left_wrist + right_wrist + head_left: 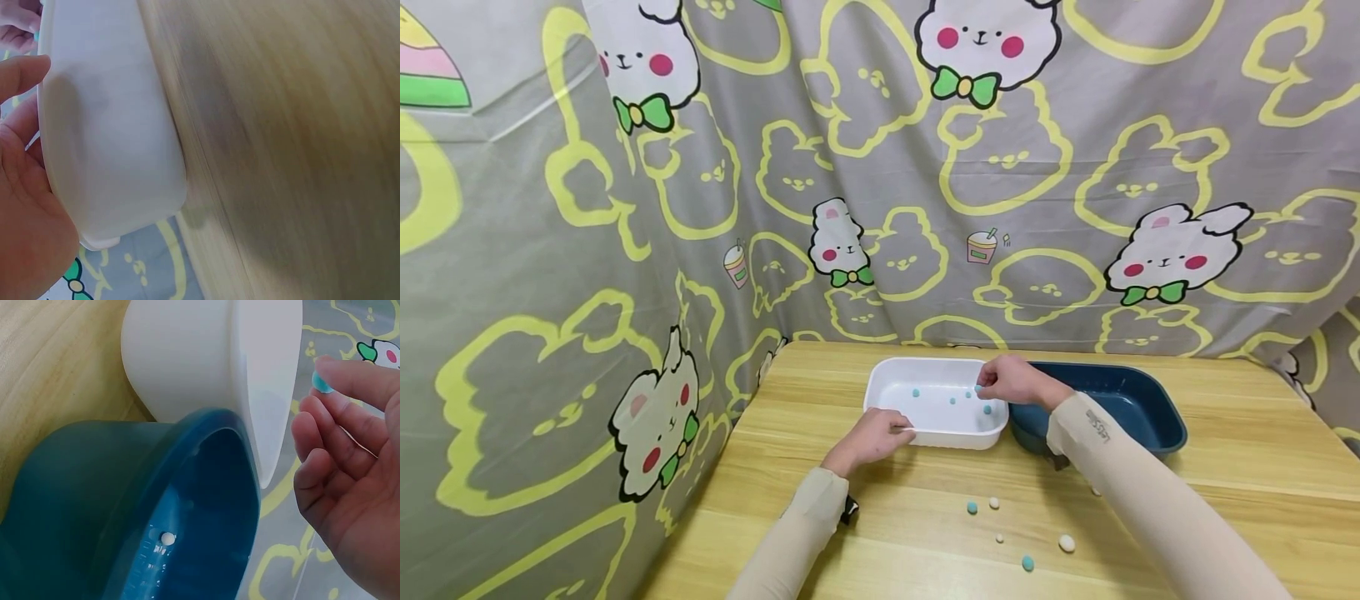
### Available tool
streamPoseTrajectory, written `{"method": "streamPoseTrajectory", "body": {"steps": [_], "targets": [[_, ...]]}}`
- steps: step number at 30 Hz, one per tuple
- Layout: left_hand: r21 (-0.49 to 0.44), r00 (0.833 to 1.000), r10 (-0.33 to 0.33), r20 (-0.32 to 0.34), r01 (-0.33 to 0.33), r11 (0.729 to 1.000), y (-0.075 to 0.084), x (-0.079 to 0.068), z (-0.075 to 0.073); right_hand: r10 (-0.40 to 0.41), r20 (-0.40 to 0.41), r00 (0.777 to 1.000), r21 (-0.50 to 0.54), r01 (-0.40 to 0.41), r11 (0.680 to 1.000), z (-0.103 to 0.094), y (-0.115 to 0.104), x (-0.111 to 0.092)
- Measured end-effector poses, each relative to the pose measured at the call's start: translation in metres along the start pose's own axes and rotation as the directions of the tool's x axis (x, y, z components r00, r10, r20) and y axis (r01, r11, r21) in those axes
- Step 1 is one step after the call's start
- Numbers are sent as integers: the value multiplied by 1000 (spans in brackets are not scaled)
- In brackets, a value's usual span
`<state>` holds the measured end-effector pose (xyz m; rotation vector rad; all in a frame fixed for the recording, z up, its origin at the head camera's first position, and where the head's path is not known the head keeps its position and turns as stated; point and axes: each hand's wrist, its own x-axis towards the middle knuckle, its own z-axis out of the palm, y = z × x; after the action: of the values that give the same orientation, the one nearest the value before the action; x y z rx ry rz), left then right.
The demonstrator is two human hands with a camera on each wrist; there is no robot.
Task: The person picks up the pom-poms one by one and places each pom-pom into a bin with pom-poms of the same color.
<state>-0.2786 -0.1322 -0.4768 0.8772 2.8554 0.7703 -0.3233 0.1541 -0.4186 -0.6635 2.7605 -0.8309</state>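
A white basin (958, 437) stands on the table, with several small light-blue balls (916, 392) in it. My left hand (877, 437) holds its near-left rim; in the left wrist view the thumb (28, 70) lies at the edge, the other fingers partly hidden behind it. Over the right end of that basin is my right hand (1017, 381). Its thumb and index finger pinch a light-blue ball (321, 382), the remaining fingers loosely bent. Beside it, a dark blue basin (69, 487) holds a white ball (167, 539), and the right forearm crosses over this basin in the head view.
On the wooden table (880, 533), nearer to me, lie loose balls: blue ones (972, 507) and white ones (1067, 543). A patterned grey curtain (895, 183) hangs behind the table and along its left side. The two basins stand side by side.
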Motion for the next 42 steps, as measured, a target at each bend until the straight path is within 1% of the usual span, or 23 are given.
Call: {"method": "streamPoseTrajectory", "body": {"steps": [11,19,27,42], "targets": [[0,1000,3,2,-3,1000,0,0,0,4,24,1000,29,-4,1000,6,4,7],[5,1000,5,7,-5,1000,1,0,0,21,32,999,51,-23,998,12,10,14],[18,1000,18,3,-18,1000,0,0,-1,40,46,998,64,-43,997,14,13,17],[0,1000,14,1,-14,1000,2,-2,-2,54,55,997,42,-56,998,15,13,19]]}}
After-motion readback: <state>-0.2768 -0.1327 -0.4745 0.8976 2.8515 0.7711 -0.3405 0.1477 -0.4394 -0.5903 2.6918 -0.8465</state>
